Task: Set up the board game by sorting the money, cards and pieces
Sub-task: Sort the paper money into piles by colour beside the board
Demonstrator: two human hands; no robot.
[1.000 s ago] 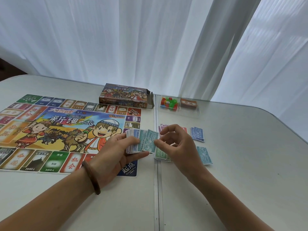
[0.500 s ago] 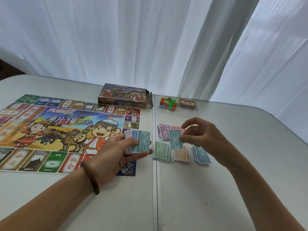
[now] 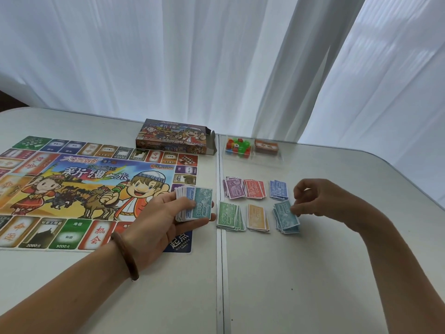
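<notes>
Now away from the stack [image 3: 192, 204] our left hand [image 3: 163, 220] grips, our right hand [image 3: 320, 201] pinches a teal note [image 3: 285, 212] onto the pile [image 3: 289, 229] beneath it, one more sorted.

A pale table [image 3: 313, 273] carries a game board [image 3: 72, 189] on the left and a box [image 3: 173, 138] touching the board's far edge. To the right are a clear tray [image 3: 265, 161] and six piles of paper money: purple pile [image 3: 234, 188], red pile [image 3: 255, 189], blue pile [image 3: 279, 189], green pile [image 3: 228, 215], orange pile [image 3: 258, 216], teal pile [image 3: 286, 219].

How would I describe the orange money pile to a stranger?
Right of the table seam lie six note piles in two rows. The orange pile sits in the middle of the near row, between the green pile and the teal pile. No other pile is orange.
</notes>
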